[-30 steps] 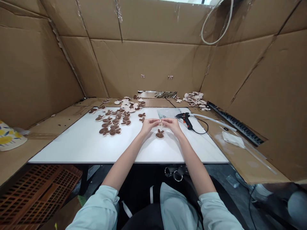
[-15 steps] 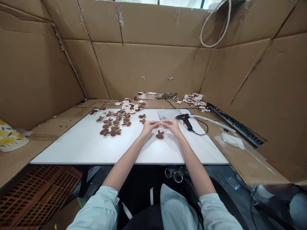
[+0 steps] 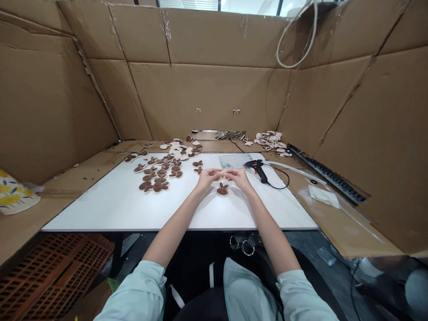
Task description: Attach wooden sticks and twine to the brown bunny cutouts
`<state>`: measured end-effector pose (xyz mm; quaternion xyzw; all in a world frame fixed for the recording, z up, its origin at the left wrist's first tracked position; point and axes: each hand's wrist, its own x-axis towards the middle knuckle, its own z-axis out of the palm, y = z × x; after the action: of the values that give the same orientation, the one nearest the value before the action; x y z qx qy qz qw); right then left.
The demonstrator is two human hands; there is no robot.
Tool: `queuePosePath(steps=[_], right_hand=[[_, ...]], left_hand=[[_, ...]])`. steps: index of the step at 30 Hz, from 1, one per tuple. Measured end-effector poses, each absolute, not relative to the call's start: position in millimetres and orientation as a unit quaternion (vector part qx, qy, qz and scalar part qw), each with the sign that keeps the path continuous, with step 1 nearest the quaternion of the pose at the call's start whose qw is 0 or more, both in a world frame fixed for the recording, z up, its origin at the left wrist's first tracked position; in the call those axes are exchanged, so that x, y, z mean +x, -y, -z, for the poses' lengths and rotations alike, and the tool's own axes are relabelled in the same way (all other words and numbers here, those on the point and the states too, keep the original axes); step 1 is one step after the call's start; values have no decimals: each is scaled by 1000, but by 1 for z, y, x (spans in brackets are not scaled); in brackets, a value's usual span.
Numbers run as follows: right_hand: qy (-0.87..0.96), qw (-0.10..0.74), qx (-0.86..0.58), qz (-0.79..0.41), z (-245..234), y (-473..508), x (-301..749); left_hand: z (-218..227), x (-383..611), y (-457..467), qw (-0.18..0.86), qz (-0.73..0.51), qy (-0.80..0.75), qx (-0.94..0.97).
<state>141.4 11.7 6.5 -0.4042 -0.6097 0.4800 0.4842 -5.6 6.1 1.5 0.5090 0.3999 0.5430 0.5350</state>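
Left hand [image 3: 207, 178], right hand [image 3: 240, 178], pinching tiny bow [image 3: 223, 173], apparently

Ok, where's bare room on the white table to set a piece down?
Bare white tabletop runs along the front left, below the bunny-shaped pieces, and along the front right, below the glue gun and right of the right hand. Crowded: those pieces, left of the left hand.

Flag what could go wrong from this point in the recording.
The small pale piece pinched between the left hand and right hand could slip and drop onto the rabbit-shaped piece just below. The glue gun lies near the right hand, nozzle toward it, so a sideways move might touch it.
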Motion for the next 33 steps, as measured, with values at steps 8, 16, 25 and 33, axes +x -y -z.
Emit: queuePosePath(steps=[8, 16, 25, 33], right_hand=[[642, 466, -324, -516, -16, -2, 143], [625, 475, -334, -522, -13, -6, 144], [586, 489, -340, -549, -14, -5, 144], [602, 488, -355, -522, -11, -7, 144]], left_hand=[[-6, -7, -1, 668, -518, -366, 389], [-4, -2, 0, 701, -496, -353, 371], [-9, -5, 3, 689, -501, -345, 395], [-12, 0, 8, 654, -504, -390, 406]])
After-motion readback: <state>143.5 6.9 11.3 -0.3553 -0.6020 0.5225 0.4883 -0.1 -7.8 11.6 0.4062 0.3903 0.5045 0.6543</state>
